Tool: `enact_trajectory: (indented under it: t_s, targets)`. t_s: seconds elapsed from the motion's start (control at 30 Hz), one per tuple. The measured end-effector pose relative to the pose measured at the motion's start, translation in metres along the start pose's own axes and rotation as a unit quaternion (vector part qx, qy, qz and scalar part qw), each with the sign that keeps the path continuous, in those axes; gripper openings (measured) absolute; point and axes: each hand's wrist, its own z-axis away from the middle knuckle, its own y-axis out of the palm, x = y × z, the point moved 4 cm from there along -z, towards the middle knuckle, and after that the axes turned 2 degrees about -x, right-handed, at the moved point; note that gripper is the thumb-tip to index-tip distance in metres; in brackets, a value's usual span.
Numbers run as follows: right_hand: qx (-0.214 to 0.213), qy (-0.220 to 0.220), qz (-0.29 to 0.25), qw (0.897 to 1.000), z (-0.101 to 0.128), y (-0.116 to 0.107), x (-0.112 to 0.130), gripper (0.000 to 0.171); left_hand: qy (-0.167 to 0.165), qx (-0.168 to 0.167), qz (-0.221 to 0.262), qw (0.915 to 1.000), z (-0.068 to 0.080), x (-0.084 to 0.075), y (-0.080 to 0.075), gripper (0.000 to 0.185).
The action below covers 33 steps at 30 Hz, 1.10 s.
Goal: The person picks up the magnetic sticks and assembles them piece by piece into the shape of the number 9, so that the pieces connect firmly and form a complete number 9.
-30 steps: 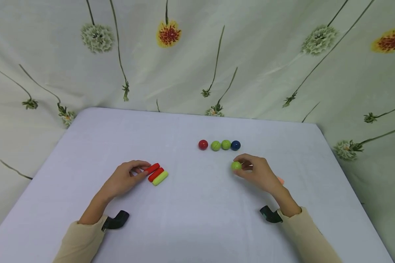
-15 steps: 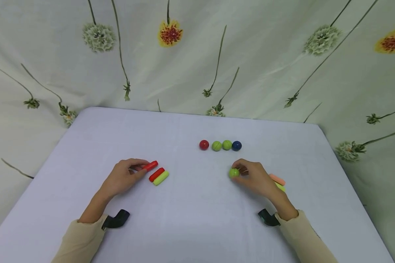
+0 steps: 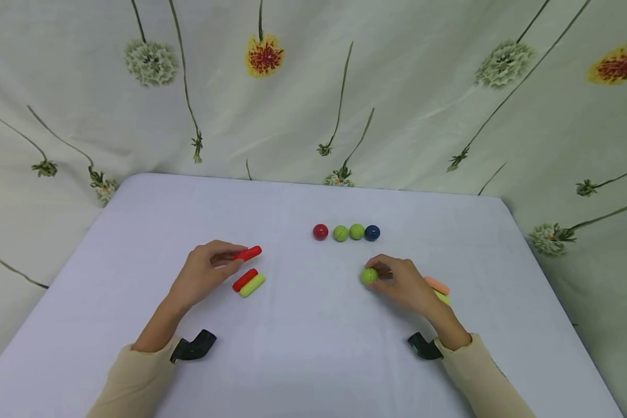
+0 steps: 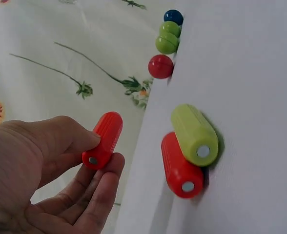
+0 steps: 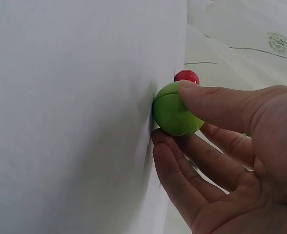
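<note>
My left hand (image 3: 204, 270) pinches a red magnetic rod (image 4: 110, 134) between thumb and fingers, lifted off the table; its near end has a round silver spot. Below it on the cloth, a second red rod (image 4: 176, 165) and a yellow-green rod (image 4: 194, 131) lie side by side. Further right, my right hand (image 3: 403, 283) grips a green ball (image 5: 175, 112) with thumb and fingertips. That ball is at the table surface, touching it or nearly so. Beside the right wrist lie an orange rod (image 3: 437, 285) and a yellow-green rod (image 3: 442, 298), the latter partly hidden by the arm.
Behind the hands, a red ball (image 3: 320, 232), two green balls (image 3: 348, 233) and a blue ball (image 3: 372, 233) stand in a row. They rest on a white-covered table (image 3: 303, 348). A flowered cloth (image 3: 407, 87) hangs beyond its far edge.
My left hand has lifted the red rod away from the other two, up and to the right. The right hand has brought the green ball slightly left and toward me, uncovering the rods beside its wrist.
</note>
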Motion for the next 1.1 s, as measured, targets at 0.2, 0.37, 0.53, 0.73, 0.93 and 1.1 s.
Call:
enact_trajectory:
  t_s: [0.2, 0.37, 0.53, 0.73, 0.93, 1.1]
  targets:
    - [0.002, -0.001, -0.007, 1.000, 0.001, 0.000, 0.000, 0.030, 0.013, 0.023, 0.027, 0.9993, -0.005, -0.022, 0.015, 0.028]
    - [0.001, -0.011, -0.004, 1.000, 0.001, -0.001, 0.000, 0.030, 0.018, 0.033, 0.043, 0.9984, -0.012, -0.037, 0.033, 0.025]
    - [0.000, -0.012, 0.000, 1.000, 0.001, 0.000, -0.002, 0.030, 0.019, 0.045, 0.053, 0.9974, -0.019, -0.047, 0.052, 0.023]
    - [-0.003, -0.008, 0.001, 1.000, 0.001, 0.000, -0.004, 0.030, 0.017, 0.065, 0.070, 0.9952, -0.026, -0.055, 0.074, 0.023]
    - [0.001, -0.001, -0.005, 1.000, 0.002, 0.000, -0.005, 0.030, 0.022, 0.090, 0.079, 0.9926, -0.031, -0.065, 0.096, 0.023]
    - [-0.007, 0.002, -0.003, 1.000, 0.001, -0.001, -0.004, 0.033, 0.027, 0.096, 0.078, 0.9919, -0.037, -0.073, 0.115, 0.020]
